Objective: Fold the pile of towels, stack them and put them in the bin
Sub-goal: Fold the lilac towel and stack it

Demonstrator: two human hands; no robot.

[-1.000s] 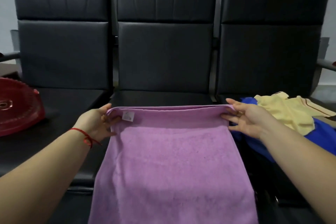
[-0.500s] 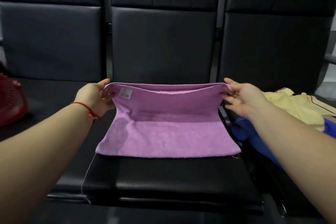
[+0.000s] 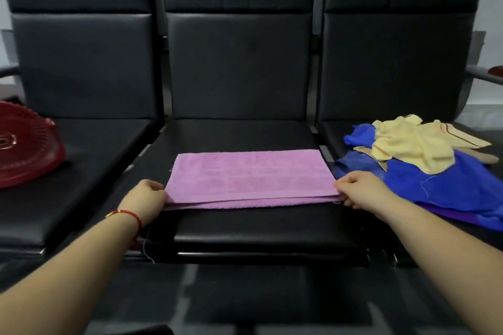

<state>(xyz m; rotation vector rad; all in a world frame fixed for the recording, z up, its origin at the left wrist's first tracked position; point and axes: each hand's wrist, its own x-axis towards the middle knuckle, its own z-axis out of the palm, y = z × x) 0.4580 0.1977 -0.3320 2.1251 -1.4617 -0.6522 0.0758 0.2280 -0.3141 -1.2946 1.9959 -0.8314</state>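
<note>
A pink towel [image 3: 249, 175] lies folded in half on the middle black seat [image 3: 245, 228], its open edges toward me. My left hand [image 3: 147, 196] pinches the near left corner of the towel. My right hand [image 3: 359, 189] pinches the near right corner. On the right seat sits a pile of unfolded towels: a yellow one [image 3: 408, 147] on top of a blue one [image 3: 441, 185], with a purple edge [image 3: 462, 216] showing underneath. A red basket [image 3: 24, 149] rests upside down on the left seat.
Three black padded chairs stand side by side with tall backrests [image 3: 239, 62]. Metal armrests stick out at the far left and at the far right [image 3: 484, 77]. The dark floor lies below the seat fronts.
Both hands brought the towel's held edge from the raised far side down toward me, laying it over the near edge. The towel now lies folded flat on the seat.
</note>
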